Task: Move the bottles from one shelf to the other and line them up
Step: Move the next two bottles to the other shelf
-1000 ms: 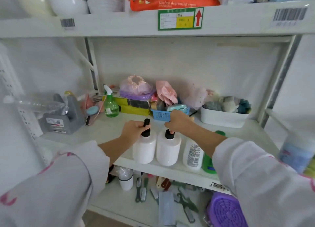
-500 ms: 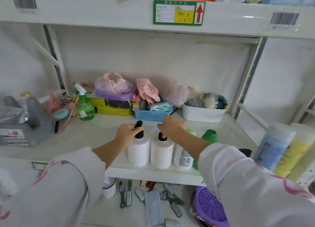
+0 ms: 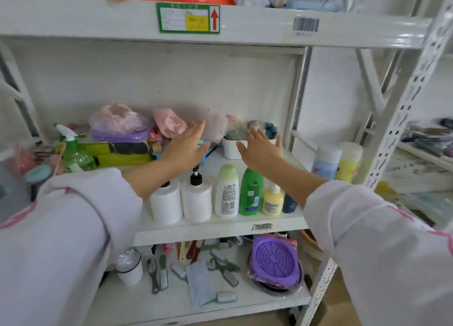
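A: While both hands hover over the middle shelf (image 3: 220, 230), what's each grip doing?

B: Left hand (image 3: 184, 146) – fingers spread apart, palm down, holding nothing. Right hand (image 3: 261, 147) – same, fingers splayed, empty. Both above the bottles, not touching them.

A: Bottle positions?

B: Six in a row along the shelf's front edge, upright. From the left: white pump bottle (image 3: 166, 202), second pump bottle (image 3: 196, 198), white bottle with green cap (image 3: 227, 191), green bottle (image 3: 250, 191), small yellow bottle (image 3: 273, 199), dark bottle (image 3: 289, 203) partly hidden by the right sleeve. Neighbours touching or just beside each other.

A: Anything on the next rack?

B: Blue-labelled bottle (image 3: 326, 160) and yellow one (image 3: 349, 160), side by side, well right of the row.
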